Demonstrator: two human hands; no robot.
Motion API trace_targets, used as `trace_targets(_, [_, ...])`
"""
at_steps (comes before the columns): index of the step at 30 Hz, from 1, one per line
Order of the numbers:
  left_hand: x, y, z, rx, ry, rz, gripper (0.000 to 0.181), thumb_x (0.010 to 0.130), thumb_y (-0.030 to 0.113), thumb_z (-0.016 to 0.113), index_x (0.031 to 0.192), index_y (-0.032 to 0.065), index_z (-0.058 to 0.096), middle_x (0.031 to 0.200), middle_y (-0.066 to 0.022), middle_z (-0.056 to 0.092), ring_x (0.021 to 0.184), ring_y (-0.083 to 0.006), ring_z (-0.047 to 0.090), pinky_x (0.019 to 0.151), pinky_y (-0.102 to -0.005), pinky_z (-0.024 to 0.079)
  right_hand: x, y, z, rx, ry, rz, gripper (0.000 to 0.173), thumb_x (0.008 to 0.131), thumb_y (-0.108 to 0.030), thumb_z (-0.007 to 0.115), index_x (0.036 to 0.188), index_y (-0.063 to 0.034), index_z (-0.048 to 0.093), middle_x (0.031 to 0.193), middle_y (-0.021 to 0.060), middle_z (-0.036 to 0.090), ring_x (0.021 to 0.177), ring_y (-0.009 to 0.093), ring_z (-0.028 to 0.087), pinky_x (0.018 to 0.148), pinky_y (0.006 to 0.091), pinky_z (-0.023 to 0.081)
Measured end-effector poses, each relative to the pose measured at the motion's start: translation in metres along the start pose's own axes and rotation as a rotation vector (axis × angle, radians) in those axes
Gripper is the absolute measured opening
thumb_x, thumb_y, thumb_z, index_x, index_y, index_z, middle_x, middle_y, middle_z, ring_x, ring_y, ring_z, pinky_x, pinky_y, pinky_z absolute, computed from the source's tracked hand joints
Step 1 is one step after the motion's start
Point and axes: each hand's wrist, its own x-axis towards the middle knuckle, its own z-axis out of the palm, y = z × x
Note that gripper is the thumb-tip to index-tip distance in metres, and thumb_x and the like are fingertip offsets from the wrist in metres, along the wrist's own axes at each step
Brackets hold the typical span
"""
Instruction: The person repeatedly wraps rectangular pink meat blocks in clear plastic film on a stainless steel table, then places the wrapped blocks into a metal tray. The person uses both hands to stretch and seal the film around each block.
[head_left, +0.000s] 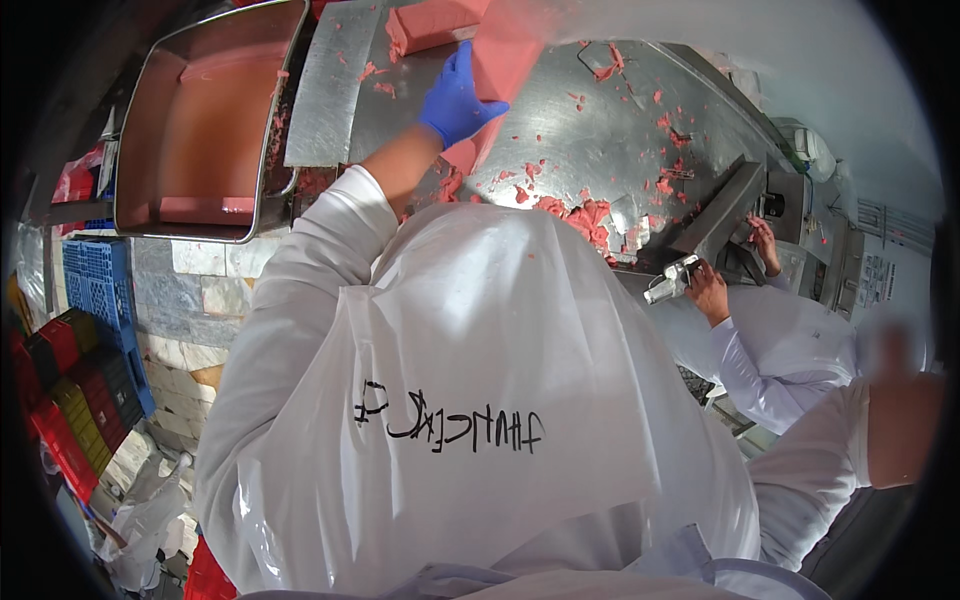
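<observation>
My left hand (461, 103), in a blue glove, lies across the near part of a long pink block of what looks like meat paste (506, 56), its thumb spread over the top and its fingers along the left side. A second pink block (435, 26) lies to the left of it at the top. Both are on a steel table (555, 112) strewn with pink scraps. A heap of scraps (589, 221) lies at the near edge, against my apron. My right sleeve and bare forearm (900, 435) reach the right rim; the right hand cannot be made out.
A deep steel tub (259, 150) with a pink block inside stands at the left. Beside it is a steel plate (330, 90). On the right a co-worker's hands (709, 291) hold a metal device (673, 279) by a steel machine. Blue pallets (97, 277) and coloured crates (75, 382) stand lower left.
</observation>
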Motion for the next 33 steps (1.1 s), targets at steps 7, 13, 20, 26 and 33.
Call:
trace_targets(7, [0.038,0.123,-0.032,-0.229,0.191,0.447,0.114,0.064,0.043,0.092,0.152,0.0021,0.034,0.148,-0.0228,0.042,0.138,-0.0412,0.041,0.115,-0.0485,0.035,0.012,0.032,0.026,0.011,-0.195,0.112,0.077,0.088,-0.038,0.068,0.149,-0.0041,0.037,0.145,0.0275,0.047,0.135,0.037,0.045,0.112,0.0435,0.039])
trace_targets(13, [0.023,0.202,-0.022,-0.269,-0.440,0.527,0.077,0.080,0.026,0.083,0.146,0.0071,0.048,0.135,-0.0183,0.057,0.130,-0.0360,0.051,0.109,-0.0437,0.041,0.022,0.018,-0.025,-0.079,-0.164,0.042,0.079,0.088,-0.040,0.070,0.150,-0.0059,0.036,0.146,0.0280,0.045,0.137,0.037,0.043,0.114,0.0433,0.037])
trace_targets(20, [0.072,0.188,-0.020,-0.658,-0.078,0.020,0.033,0.095,0.020,0.064,0.125,0.0058,0.063,0.108,-0.0123,0.070,0.096,-0.0235,0.068,0.085,-0.0369,0.053,0.125,-0.021,-0.167,-0.344,0.472,-0.248,0.082,0.087,-0.042,0.072,0.152,-0.0080,0.035,0.149,0.0287,0.043,0.140,0.038,0.040,0.116,0.0429,0.036])
trace_targets(26, [0.082,0.058,0.032,-0.081,-0.307,-0.105,0.025,0.094,0.020,0.060,0.110,0.0039,0.071,0.101,-0.0160,0.071,0.092,-0.0265,0.069,0.086,-0.0373,0.053,0.380,0.138,-0.079,-0.316,0.378,0.088,0.084,0.086,-0.044,0.073,0.153,-0.0098,0.035,0.150,0.0292,0.042,0.143,0.038,0.038,0.117,0.0426,0.034])
trace_targets(33, [-0.038,0.038,-0.021,-0.465,-0.547,-0.389,0.030,0.098,0.023,0.064,0.119,0.0034,0.069,0.092,-0.0047,0.068,0.079,-0.0136,0.064,0.074,-0.0296,0.053,0.369,0.250,0.106,-0.063,0.595,0.097,0.083,0.073,-0.045,0.085,0.136,-0.0045,0.048,0.143,0.0222,0.049,0.130,0.036,0.051,0.109,0.0462,0.041])
